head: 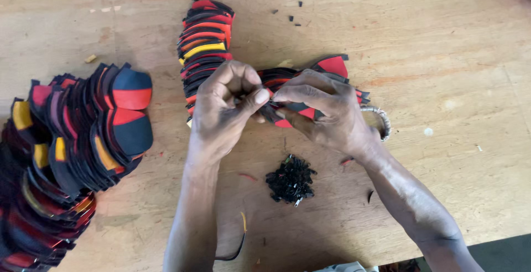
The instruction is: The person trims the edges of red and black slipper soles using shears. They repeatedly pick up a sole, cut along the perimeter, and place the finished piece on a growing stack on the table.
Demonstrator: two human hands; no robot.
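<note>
Where the bench (453, 40) runs off to the left, a big fanned heap of cut pieces (72, 156), dark blue with red and yellow panels, lies overlapped like roof tiles. Just right of it, toward the middle, a second, narrower stack of pieces (204, 45) stretches away from the person. In front of that stack the left hand (224, 109) is clenched, thumb pressed against the curled forefinger, pinching something small at the edge of one red and dark piece (296, 111). What exactly sits between those fingertips is too small to tell. The right hand (323, 114) grasps the same piece from the other side, fingers wrapped over it, so the piece is held up between both hands just above the bench, near its centre. A metal bangle (381, 120) circles the right wrist. Below the hands, on the bare wood, lies a little pile of small black bits (290, 181); a few more black specks (290, 15) are scattered farther off. A thin dark strip (240, 239) curls near the left forearm. To do this step well, it seems wise to keep the piece taut in the right hand while the left works close to the edge, with the pinch kept short and firm so the small part does not slip.
</note>
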